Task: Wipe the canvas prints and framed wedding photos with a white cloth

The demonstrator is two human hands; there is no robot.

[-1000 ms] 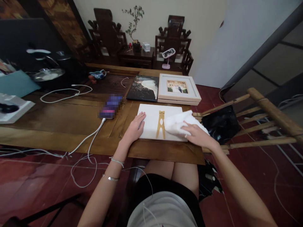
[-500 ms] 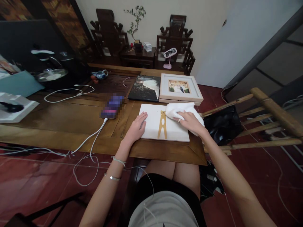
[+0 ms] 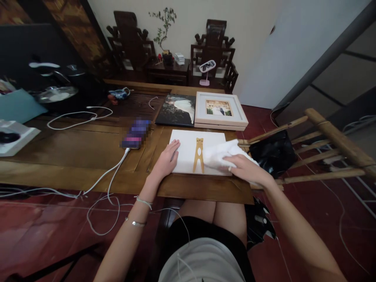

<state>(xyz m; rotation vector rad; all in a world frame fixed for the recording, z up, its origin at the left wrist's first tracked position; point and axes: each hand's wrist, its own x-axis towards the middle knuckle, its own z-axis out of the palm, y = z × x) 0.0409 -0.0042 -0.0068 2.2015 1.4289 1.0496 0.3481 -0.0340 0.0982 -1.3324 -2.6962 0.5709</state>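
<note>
Near edge of the brown wooden bench (image 3: 73,152): white square canvas with a tan cat figure (image 3: 188,150) lies flat. Left hand (image 3: 166,160) spread, pressing its left edge. Right hand (image 3: 248,170) clutches a white crumpled cloth (image 3: 217,154) on the canvas's right part; wiping looks underway, left part not yet covered.

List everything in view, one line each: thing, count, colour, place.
white canvas: 1, white with a gold figure, table's near edge
cloth: 1, white, on the canvas's right part
framed picture: 1, pale frame, behind the canvas
dark picture: 1, black and white, left of the framed one
cables: several, white, on table and floor
table: 1, brown wood
left hand: flat on the canvas's left edge
right hand: pressing the cloth
</note>
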